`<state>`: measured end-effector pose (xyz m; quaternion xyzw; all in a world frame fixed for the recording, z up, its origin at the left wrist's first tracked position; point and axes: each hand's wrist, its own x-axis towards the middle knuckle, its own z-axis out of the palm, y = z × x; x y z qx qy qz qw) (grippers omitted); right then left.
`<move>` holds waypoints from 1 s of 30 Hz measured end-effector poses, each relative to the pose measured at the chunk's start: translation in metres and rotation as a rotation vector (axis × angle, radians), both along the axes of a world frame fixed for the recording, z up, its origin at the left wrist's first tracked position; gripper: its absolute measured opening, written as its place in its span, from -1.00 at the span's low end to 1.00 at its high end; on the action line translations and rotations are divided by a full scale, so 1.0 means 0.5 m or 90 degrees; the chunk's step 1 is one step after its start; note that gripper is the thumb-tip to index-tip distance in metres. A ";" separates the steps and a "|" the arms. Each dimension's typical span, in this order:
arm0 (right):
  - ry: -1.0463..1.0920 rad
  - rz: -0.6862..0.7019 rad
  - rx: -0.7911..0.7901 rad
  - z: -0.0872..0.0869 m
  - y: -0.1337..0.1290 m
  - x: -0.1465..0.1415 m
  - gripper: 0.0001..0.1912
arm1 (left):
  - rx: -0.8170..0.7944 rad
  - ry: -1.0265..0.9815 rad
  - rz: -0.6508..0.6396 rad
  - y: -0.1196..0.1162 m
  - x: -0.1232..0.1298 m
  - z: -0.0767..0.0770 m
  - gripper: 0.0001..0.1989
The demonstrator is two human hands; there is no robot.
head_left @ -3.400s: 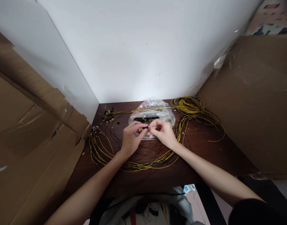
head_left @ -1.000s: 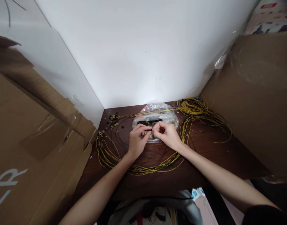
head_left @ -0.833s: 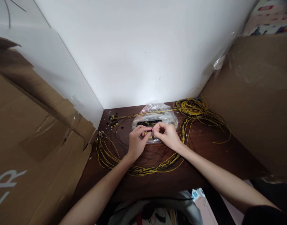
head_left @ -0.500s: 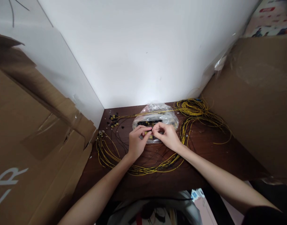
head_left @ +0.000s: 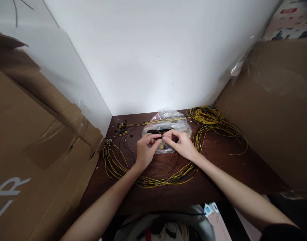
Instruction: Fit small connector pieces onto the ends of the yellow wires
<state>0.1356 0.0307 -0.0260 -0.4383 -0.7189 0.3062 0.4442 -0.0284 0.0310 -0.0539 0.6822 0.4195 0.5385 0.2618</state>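
My left hand (head_left: 146, 149) is closed in a pinch on a small dark piece, too small to name. Facing it, fingertips nearly touching, my right hand (head_left: 180, 142) also pinches something tiny that I cannot make out. Both are over a clear plastic bag (head_left: 185, 126) holding black and yellow small parts. Yellow and black wires (head_left: 156, 182) curve below my hands, their pale tips at the left. Small yellow and black connectors (head_left: 122, 126) lie to the left of the bag. A coil of yellow wire (head_left: 206, 115) rests at the back right.
Cardboard boxes flank the brown table (head_left: 140, 197): one at the left (head_left: 30, 134), another at the right (head_left: 276, 110). A white wall (head_left: 156, 57) stands behind. Below the front edge sit a whitish bag and a dark cable.
My right hand has turned slightly, its fingers now stretched flatter toward the left fingertips. My left hand has barely shifted. The camera view has moved a little.
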 end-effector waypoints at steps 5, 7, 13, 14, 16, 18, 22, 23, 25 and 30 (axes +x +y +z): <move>-0.017 -0.003 0.004 0.001 0.000 0.000 -0.85 | -0.008 0.009 -0.007 -0.001 0.001 0.000 -0.83; -0.015 -0.001 0.004 0.001 -0.001 0.000 -0.86 | -0.005 0.015 -0.007 -0.003 0.002 0.002 -0.83; 0.008 -0.005 -0.005 0.000 -0.003 -0.003 -0.89 | 0.026 0.036 -0.003 -0.006 0.003 0.009 -0.85; 0.008 -0.005 -0.005 0.000 -0.003 -0.004 -0.89 | 0.028 0.036 -0.004 -0.006 0.004 0.009 -0.85; 0.004 -0.003 -0.005 -0.001 -0.003 -0.005 -0.89 | 0.031 0.032 -0.006 -0.007 0.004 0.010 -0.86; -0.003 -0.003 -0.005 -0.003 -0.003 -0.007 -0.90 | 0.033 0.030 -0.010 -0.007 0.005 0.009 -0.86; -0.012 -0.009 -0.002 -0.006 0.001 -0.006 -0.88 | 0.041 0.038 -0.006 -0.005 0.004 0.006 -0.86; -0.011 -0.006 -0.002 -0.006 0.003 -0.005 -0.88 | 0.041 0.040 -0.005 -0.005 0.003 0.005 -0.86; -0.008 0.005 -0.003 -0.004 0.004 -0.003 -0.86 | 0.033 0.045 -0.007 -0.004 0.002 0.005 -0.86; -0.016 0.017 0.001 0.000 0.005 0.002 -0.85 | 0.006 0.039 -0.009 -0.005 0.003 0.010 -0.84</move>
